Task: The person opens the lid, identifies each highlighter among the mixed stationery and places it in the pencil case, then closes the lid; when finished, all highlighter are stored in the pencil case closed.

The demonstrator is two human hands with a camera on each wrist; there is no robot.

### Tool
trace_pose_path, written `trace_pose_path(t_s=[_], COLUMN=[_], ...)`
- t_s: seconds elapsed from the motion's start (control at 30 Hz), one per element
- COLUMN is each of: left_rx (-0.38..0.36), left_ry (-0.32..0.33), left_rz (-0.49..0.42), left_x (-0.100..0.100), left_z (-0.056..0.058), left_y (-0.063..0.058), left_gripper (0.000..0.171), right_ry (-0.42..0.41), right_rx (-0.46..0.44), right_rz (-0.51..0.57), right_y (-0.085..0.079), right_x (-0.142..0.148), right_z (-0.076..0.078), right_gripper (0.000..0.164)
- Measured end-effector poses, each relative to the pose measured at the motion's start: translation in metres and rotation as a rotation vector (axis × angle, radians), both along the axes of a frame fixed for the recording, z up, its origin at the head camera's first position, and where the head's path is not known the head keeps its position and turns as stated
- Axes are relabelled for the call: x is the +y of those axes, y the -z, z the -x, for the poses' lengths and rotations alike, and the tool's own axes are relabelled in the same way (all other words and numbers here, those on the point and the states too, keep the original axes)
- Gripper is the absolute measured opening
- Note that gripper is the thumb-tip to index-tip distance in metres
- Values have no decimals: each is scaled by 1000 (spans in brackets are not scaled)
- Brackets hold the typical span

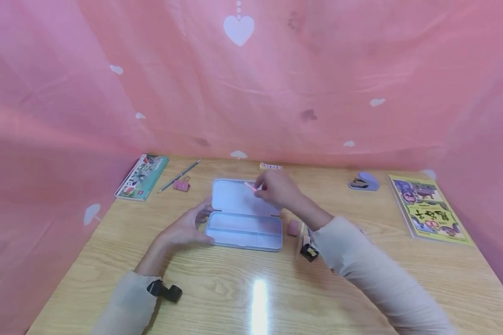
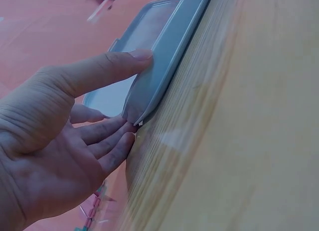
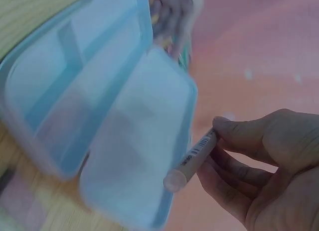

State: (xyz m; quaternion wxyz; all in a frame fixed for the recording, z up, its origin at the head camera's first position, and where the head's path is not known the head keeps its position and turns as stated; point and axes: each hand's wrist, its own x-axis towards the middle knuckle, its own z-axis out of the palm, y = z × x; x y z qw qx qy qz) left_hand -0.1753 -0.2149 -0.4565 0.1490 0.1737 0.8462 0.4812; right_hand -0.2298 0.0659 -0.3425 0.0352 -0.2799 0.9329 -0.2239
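Note:
A pale blue pencil case [image 1: 231, 237] lies unfolded on the table, its lid [image 1: 232, 197] tipped back away from me and its divided tray nearer. My left hand [image 1: 187, 228] holds the left end of the tray. In the left wrist view the thumb [image 2: 142, 56] rests on the near wall, with the other fingers around the corner. Above the lid, my right hand [image 1: 276, 188] pinches a slim pinkish pen [image 3: 193, 159] with a barcode on its barrel. The pen points down and left, apart from the case as far as I can tell.
Right of the case lie a pink eraser-like block [image 1: 293, 228] and items partly covered by the right forearm. Farther right are a purple stapler [image 1: 363, 181] and a book [image 1: 429, 209]. Leftward are a pencil [image 1: 179, 176], a pink binder clip [image 1: 182, 185] and a green-edged book [image 1: 142, 177].

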Motion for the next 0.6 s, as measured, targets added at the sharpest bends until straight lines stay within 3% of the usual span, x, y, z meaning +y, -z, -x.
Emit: trace_pose_path(t_s=[0.13, 0.33, 0.43, 0.6], left_rx=[0, -42, -65, -94], left_ry=[-3, -4, 0, -6], left_rz=[-7, -51, -96, -131], left_x=[0, 0, 1, 3], left_z=[0, 0, 0, 1], left_y=[-1, 0, 0, 2], left_gripper=[120, 120, 121, 118], right_ry=[-82, -132, -170, -199], right_rx=[25, 65, 80, 26], right_rz=[-70, -141, -158, -136], right_y=[0, 5, 16, 43], right_x=[-33, -62, -68, -71], right_z=[-5, -9, -10, -16], right_gripper=[9, 7, 6, 6])
